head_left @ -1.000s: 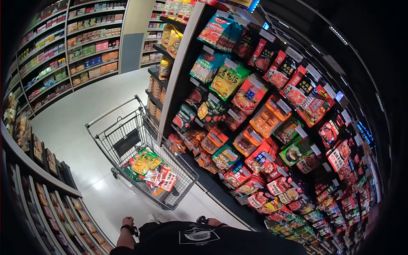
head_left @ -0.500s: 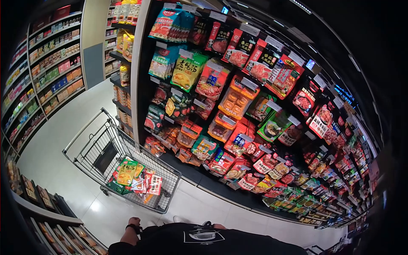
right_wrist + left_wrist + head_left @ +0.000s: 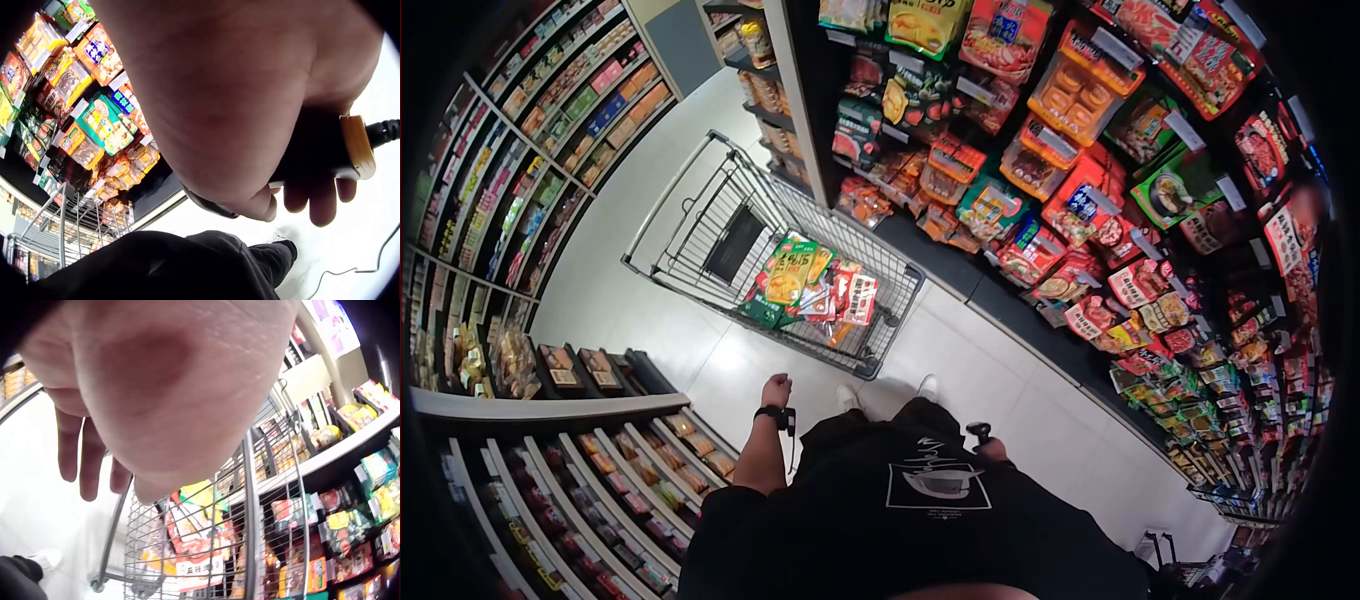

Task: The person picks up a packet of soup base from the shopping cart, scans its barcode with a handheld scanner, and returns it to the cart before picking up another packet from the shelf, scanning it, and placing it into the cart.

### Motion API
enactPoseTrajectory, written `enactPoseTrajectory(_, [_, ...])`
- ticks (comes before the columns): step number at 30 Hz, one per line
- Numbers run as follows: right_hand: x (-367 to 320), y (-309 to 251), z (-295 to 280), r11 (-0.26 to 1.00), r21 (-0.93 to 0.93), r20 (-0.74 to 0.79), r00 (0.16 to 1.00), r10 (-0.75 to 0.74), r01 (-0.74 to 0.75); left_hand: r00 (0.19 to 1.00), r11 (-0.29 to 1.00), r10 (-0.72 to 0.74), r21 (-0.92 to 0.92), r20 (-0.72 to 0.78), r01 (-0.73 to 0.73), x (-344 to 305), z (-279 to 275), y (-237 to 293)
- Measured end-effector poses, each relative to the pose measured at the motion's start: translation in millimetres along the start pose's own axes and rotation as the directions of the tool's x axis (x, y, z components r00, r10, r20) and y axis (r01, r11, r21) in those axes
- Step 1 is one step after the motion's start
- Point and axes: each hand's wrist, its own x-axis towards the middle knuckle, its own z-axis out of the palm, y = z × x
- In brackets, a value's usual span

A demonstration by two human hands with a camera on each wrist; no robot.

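Note:
My left hand (image 3: pixel 776 390) hangs beside my body below the cart in the head view, holding nothing. In the left wrist view this hand (image 3: pixel 162 381) has its fingers loosely extended downward. Low by my right side, my right hand (image 3: pixel 994 450) grips a small black device (image 3: pixel 978 432). The right wrist view shows the hand (image 3: pixel 237 94) with fingers curled round the black device (image 3: pixel 319 147), which has a cable at one end. A wire shopping cart (image 3: pixel 734 243) stands in front, touched by neither hand. Inside lie a green-and-yellow packet (image 3: pixel 786 276) and several red and white packets (image 3: pixel 860 300).
Along the right runs a tall rack of hanging food packets (image 3: pixel 1083 85). Stocked shelves (image 3: pixel 550 110) stand at the upper left, and a low slanted shelf (image 3: pixel 560 404) is near my left side. Pale floor (image 3: pixel 960 340) lies between cart and rack.
The head view has swung and tilted down, showing more of my body and both shoes. The cart appears farther right than half a second ago. My right hand and its device show more plainly.

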Motion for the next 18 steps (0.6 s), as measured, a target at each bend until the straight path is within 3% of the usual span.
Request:
enactPoseTrajectory(1, [2.8, -5.0, -6.4, 1.0, 0.016, -0.006, 1.0, 0.001, -0.001, 0.988, 0.992, 0.116, 0.052, -0.104, -0.111, 4.7, -3.1, -4.2])
enactPoseTrajectory(2, [24.9, 4.6, -9.2, 0.993, 0.09, 0.025, 0.997, 0.071, -0.073, 0.967, 0.985, 0.158, 0.107, -0.198, -0.139, -25.6, -11.1, 42.0])
enactPoseTrajectory(3, [44.1, 10.7, -13.6, 0.997, 0.042, 0.016, 0.998, 0.061, -0.062, 0.936, 0.965, 0.225, 0.194, -0.272, -0.175, -29.1, -12.3, 53.5])
enactPoseTrajectory(4, [58.6, 10.2, -23.0, 0.998, -0.033, 0.012, 0.999, 0.045, -0.045, 0.947, 0.99, 0.133, 0.0, -0.293, -0.139, -48.7, -14.4, 87.1])
enactPoseTrajectory(7, [116.3, 12.9, -48.6, 0.999, 0.022, 0.066, 0.998, 0.022, -0.023, 0.829, 0.911, 0.386, 0.311, -0.405, -0.272, -63.6, -6.5, 123.4])
enactPoseTrajectory(8, [128.0, 3.7, -58.3, 1.0, 0.02, 0.065, 0.998, -0.004, 0.002, 0.776, 0.847, 0.484, 0.437, -0.404, -0.301, -73.1, -2.7, 146.3])
enactPoseTrajectory(13, [153.6, -52.6, -106.0, 0.99, -0.002, 0.012, 0.99, -0.14, 0.14, 0.786, 0.714, 0.58, 0.599, -0.214, -0.363, -72.3, 38.3, 184.6])
enactPoseTrajectory(14, [159.8, -59.4, -113.3, 0.987, -0.034, 0.021, 0.988, -0.155, 0.156, 0.774, 0.607, 0.613, 0.721, -0.158, -0.333, -62.2, 51.8, 173.7])
enactPoseTrajectory(15, [163.3, -67.1, -121.8, 0.983, -0.064, 0.03, 0.985, -0.17, 0.171, 0.798, 0.544, 0.598, 0.77, -0.076, -0.334, -53.1, 63.4, 165.3])
enactPoseTrajectory(16, [173.8, -69.9, -131.6, 0.98, -0.031, 0.009, 0.98, -0.197, 0.197, 0.923, 0.635, 0.379, 0.708, 0.062, -0.308, -35.2, 90.4, 139.0])
enactPoseTrajectory(17, [175.0, -72.7, -138.1, 0.983, -0.039, 0.016, 0.984, -0.179, 0.18, 0.969, 0.617, 0.213, 0.752, 0.126, -0.233, -47.6, 103.4, 151.5])
enactPoseTrajectory(18, [182.2, -69.2, -140.7, 0.98, -0.048, 0.002, 0.982, -0.191, 0.191, 0.965, 0.569, 0.151, 0.78, 0.213, -0.261, -47.0, 117.5, 146.2])
